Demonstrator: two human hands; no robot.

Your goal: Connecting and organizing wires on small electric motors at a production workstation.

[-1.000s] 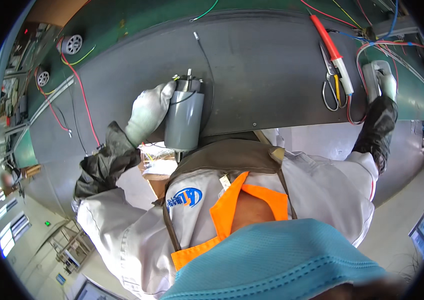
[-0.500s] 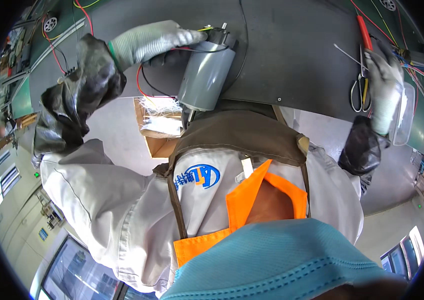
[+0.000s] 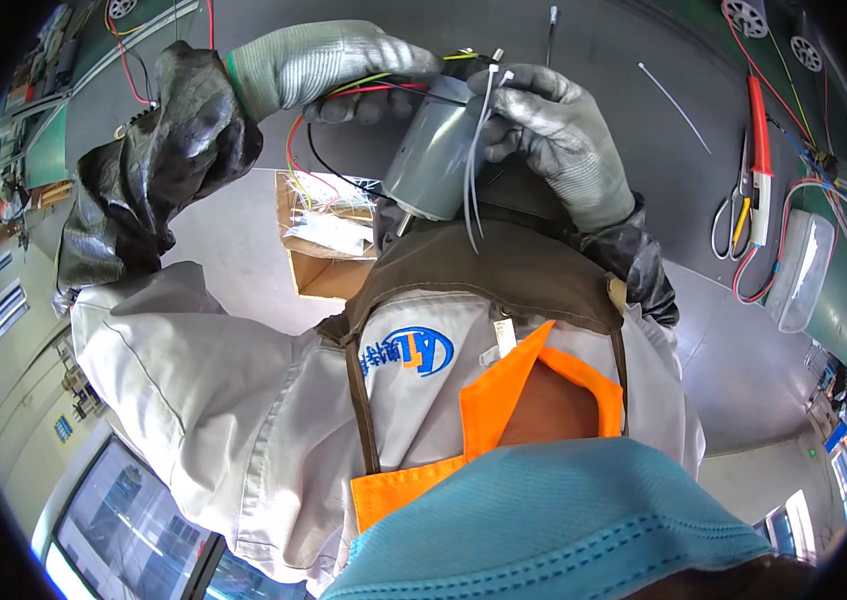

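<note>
Right hand (image 3: 554, 130) arrived, motor (image 3: 431, 160) between fingers (both hands)

One head-worn fisheye looks steeply down the person's chest from close above, its rim bending the table (image 3: 644, 120), with the left hand (image 3: 329, 65) and right hand (image 3: 554, 135) gripping the motor (image 3: 431, 160) high in frame, tools well right of the grip.
</note>
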